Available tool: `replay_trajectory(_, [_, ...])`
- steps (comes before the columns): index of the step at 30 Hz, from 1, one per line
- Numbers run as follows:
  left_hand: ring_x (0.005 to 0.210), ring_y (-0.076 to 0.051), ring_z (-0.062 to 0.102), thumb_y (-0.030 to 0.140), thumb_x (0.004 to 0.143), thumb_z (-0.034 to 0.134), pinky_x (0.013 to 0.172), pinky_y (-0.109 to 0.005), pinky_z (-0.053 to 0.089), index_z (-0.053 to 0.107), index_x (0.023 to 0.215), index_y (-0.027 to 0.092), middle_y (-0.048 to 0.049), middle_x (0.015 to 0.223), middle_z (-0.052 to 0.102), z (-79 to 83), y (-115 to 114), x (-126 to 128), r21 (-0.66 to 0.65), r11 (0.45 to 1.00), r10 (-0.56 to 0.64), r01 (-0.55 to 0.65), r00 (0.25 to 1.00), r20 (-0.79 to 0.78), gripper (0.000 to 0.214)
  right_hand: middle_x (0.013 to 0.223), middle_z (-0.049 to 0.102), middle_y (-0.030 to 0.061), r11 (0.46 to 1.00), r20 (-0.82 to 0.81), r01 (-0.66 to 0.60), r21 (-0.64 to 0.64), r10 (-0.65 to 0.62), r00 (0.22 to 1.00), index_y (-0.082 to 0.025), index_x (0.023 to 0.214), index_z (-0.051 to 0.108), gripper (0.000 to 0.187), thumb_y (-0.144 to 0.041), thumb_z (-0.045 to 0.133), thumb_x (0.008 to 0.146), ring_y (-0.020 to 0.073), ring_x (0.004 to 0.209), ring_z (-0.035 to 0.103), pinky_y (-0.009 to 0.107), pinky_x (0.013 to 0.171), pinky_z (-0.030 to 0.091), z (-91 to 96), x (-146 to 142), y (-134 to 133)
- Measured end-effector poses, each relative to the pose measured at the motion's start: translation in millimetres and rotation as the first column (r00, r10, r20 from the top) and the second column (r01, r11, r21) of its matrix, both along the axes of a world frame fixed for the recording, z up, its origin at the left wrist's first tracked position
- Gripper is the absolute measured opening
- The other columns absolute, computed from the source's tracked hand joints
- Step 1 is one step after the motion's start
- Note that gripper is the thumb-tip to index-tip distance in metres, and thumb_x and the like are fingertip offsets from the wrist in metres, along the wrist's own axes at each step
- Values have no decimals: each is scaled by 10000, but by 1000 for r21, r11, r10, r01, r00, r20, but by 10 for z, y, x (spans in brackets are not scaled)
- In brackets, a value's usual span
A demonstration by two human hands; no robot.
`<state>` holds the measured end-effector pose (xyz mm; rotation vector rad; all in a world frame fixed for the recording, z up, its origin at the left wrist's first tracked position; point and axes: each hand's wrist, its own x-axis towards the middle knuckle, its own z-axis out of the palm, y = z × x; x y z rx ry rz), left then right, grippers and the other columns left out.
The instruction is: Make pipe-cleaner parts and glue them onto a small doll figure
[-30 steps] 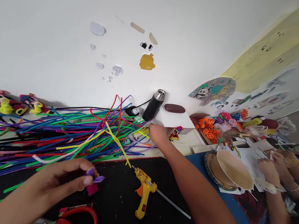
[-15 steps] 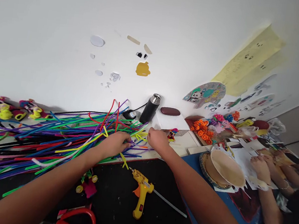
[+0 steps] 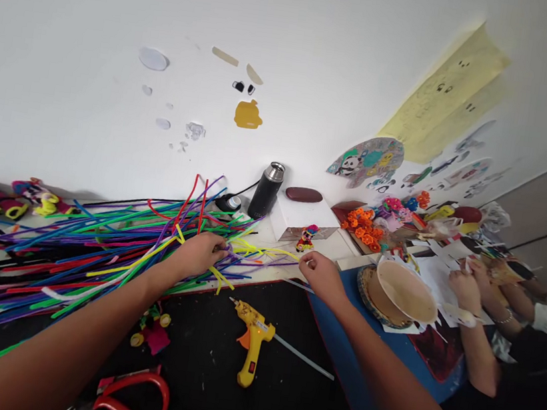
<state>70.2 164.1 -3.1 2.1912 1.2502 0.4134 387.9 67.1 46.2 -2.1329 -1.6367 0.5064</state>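
Note:
A yellow pipe cleaner (image 3: 272, 251) stretches between my two hands above the white tabletop. Its right end is pinched between thumb and fingers of my right hand (image 3: 322, 275). My left hand (image 3: 200, 254) is closed around the yellow stems at the other side, its fingertips partly hidden; bent yellow ends poke out above and below it. Beneath and left of that hand spreads a big pile of coloured pipe cleaners (image 3: 112, 244). On the black mat nearer me lie a yellow glue gun (image 3: 254, 344) with a glue stick in its back and red-handled scissors (image 3: 134, 398).
A small colourful figure (image 3: 307, 238) stands before a white box (image 3: 297, 215), beside a black thermos (image 3: 265, 194). More figures (image 3: 42, 198) sit at far left. Right are orange flowers (image 3: 364, 226), a large bowl (image 3: 406, 293) and another person's hands (image 3: 467, 288).
My right hand has moved right, away from the left, drawing out the yellow pipe cleaner between them. The left hand stays over the pile. The camera view has shifted slightly.

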Motion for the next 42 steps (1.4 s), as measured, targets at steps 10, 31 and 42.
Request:
replay_trajectory(10, [852, -328, 728, 462, 793, 647, 813, -368, 514, 752, 810, 227, -104, 882, 789, 131, 14, 26, -70, 994, 89, -79, 986, 142, 258, 453, 347, -132, 985, -703, 162, 62, -72, 707, -217, 857, 559, 347, -537, 671, 783, 82, 364, 275, 232, 411, 205, 232, -129, -497])
replay_trajectory(31, [625, -129, 614, 427, 722, 926, 621, -229, 471, 703, 794, 190, 4, 654, 689, 916, -1109, -833, -583, 809, 532, 75, 327, 781, 333, 530, 431, -126, 856, -856, -453, -249, 24, 516, -208, 808, 558, 301, -437, 753, 798, 39, 359, 299, 196, 360, 208, -204, -1458, -1226])
replay_trajectory(42, [654, -167, 638, 476, 785, 865, 648, -271, 518, 719, 852, 207, -5, 716, 694, 896, -1535, -817, -530, 848, 451, -5, 531, 717, 313, 620, 574, -59, 842, -903, -539, -29, 210, 376, -174, 981, 668, 551, -692, 750, 810, 76, 451, 488, 192, 415, 341, 121, -1721, -1019])
